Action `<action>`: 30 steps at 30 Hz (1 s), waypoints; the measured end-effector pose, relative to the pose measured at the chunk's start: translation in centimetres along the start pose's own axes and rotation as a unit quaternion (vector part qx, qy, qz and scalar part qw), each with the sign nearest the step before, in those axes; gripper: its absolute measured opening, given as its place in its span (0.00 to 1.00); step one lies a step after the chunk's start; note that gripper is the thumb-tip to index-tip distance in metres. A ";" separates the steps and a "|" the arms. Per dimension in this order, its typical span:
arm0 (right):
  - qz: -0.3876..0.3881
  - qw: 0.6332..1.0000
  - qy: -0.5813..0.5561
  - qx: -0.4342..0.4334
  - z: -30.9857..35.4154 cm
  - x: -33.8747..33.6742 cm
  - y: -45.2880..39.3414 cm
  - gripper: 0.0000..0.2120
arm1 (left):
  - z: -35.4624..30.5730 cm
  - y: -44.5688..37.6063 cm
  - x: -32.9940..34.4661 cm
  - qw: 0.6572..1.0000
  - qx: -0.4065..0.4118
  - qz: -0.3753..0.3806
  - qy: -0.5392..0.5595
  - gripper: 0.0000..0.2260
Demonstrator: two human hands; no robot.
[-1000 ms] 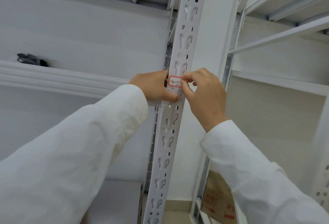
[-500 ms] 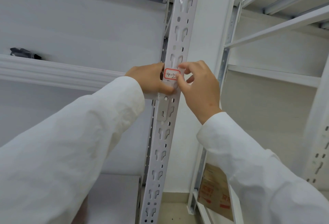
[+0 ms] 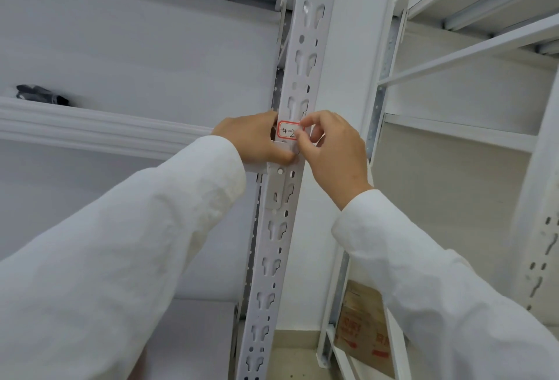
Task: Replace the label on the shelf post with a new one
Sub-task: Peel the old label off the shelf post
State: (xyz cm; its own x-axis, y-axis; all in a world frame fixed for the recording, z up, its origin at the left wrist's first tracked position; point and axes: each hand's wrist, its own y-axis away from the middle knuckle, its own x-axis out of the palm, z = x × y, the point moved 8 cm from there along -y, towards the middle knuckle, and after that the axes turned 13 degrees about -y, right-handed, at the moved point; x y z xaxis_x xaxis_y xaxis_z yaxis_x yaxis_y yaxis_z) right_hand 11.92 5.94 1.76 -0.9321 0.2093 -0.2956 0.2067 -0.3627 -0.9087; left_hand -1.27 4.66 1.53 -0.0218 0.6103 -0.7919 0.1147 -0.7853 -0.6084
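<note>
On the front face of the white slotted shelf post [image 3: 273, 228] sits a small red-bordered label [image 3: 289, 130] (its handwriting looks like "4-2"), just above the joint with the horizontal shelf beam [image 3: 90, 130]. At the label's right edge, the right hand [image 3: 331, 150] pinches it between thumb and forefinger. From the other side, the left hand [image 3: 254, 137] wraps around the post, thumb pressed just below the label. Both arms wear white sleeves [image 3: 121, 243]. Low down behind the post stands a brown cardboard box [image 3: 363, 328].
</note>
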 end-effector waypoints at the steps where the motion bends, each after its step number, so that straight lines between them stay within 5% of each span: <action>1: 0.018 1.000 -0.009 0.010 -0.1 0.1 0.0 0.02 | 0.1 0.1 0.1 1.000 -0.001 0.002 0.002 0.17; 14: -0.042 0.993 0.061 -0.094 1.2 -1.0 0.4 0.04 | -0.2 -0.1 -0.4 1.000 0.004 -0.010 -0.001 0.18; 21: 0.043 0.998 0.001 0.045 -0.1 -0.4 -0.7 0.03 | -0.3 0.0 -0.3 1.000 -0.001 -0.007 -0.008 0.18; 30: -0.061 0.995 0.034 -0.064 0.5 -1.4 0.3 0.06 | -0.4 -0.1 -0.4 1.000 0.005 -0.016 -0.011 0.18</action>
State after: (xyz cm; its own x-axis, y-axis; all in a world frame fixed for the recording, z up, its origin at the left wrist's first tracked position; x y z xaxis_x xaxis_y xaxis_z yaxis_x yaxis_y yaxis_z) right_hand 13.14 5.04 2.01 -0.9312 0.3075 -0.1959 0.1332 -0.2132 -0.9679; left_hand -0.87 4.49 1.92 -0.0472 0.6329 -0.7728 0.1036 -0.7664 -0.6340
